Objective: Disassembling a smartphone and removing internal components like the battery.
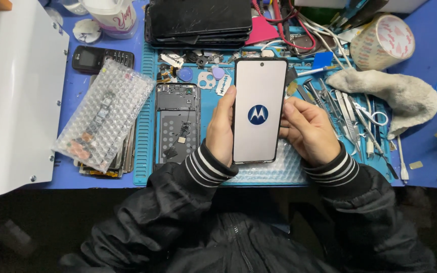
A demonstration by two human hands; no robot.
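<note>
While the left hand (pixel 222 130) clasps the phone's (pixel 259 110) left edge and the right hand (pixel 305 130) clasps its right edge, the phone stands upright between them, screen lit pale with a blue round logo. It hangs above bubble wrap (pixel 274 172) on a teal mat (pixel 142 151). Just left lies an opened phone frame (pixel 176 124); right, tweezers (pixel 347 119) and a grey cloth (pixel 395 93) on the blue desk (pixel 426 162).
</note>
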